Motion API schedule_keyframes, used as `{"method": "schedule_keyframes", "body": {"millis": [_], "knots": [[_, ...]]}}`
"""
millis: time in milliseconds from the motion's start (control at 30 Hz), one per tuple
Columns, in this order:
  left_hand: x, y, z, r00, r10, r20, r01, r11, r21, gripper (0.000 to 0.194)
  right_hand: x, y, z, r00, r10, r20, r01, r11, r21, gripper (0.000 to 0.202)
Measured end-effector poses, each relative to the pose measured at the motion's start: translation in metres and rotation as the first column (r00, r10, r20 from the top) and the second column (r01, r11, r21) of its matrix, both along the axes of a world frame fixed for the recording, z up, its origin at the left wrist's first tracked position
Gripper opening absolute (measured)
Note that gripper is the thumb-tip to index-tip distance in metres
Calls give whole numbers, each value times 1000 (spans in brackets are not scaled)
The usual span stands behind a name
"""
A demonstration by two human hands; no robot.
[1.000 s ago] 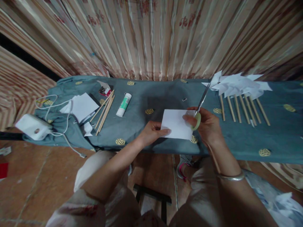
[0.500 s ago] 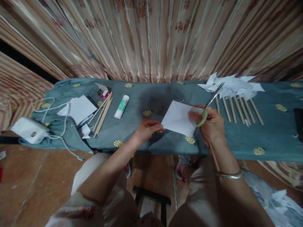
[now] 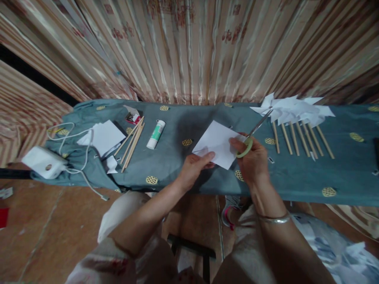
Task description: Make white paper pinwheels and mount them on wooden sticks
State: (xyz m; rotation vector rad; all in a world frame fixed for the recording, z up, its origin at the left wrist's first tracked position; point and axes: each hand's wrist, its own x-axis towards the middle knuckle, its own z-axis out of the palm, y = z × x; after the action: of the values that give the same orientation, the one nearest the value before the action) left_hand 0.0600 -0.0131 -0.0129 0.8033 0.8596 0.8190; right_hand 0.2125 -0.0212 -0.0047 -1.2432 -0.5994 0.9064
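Observation:
A square sheet of white paper [image 3: 217,138] is held between my hands above the cloth, with a slit near its left corner. My left hand [image 3: 194,167] pinches its lower-left edge, thumb on top. My right hand [image 3: 253,157] grips the right side of the sheet and also keeps hold of scissors [image 3: 245,148] with pale green handles. The scissor blades point up and away to the right, off the paper. Some right fingers are hidden behind the handles and sheet.
On the patterned cloth [image 3: 166,169] lie a glue stick [image 3: 156,134], wooden sticks [image 3: 133,146], a small red box [image 3: 133,116], stacked white paper [image 3: 107,136] and a white adapter [image 3: 44,161] with cables. Several paper pinwheels [image 3: 296,110] on sticks lie at right. A curtain [image 3: 189,51] hangs behind.
My left hand has shifted from the sheet's left corner to its lower-left edge. My right hand, with the scissors and the paper, has moved left a little.

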Motion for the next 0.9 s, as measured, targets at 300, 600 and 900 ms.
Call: {"method": "schedule_keyframes", "body": {"millis": [300, 600, 900], "knots": [[-19, 26, 13, 964, 258, 65, -256, 966, -28, 39, -17, -25, 4, 951, 307, 36, -303, 949, -90, 33], [-36, 39, 22, 935, 337, 109, -332, 941, -69, 31, -36, -47, 3, 733, 679, 49, -645, 716, -265, 41], [-36, 36, 21, 948, 317, 41, -313, 947, -78, 28, -36, -47, 2, 709, 705, 12, -672, 681, -290, 35]]}}
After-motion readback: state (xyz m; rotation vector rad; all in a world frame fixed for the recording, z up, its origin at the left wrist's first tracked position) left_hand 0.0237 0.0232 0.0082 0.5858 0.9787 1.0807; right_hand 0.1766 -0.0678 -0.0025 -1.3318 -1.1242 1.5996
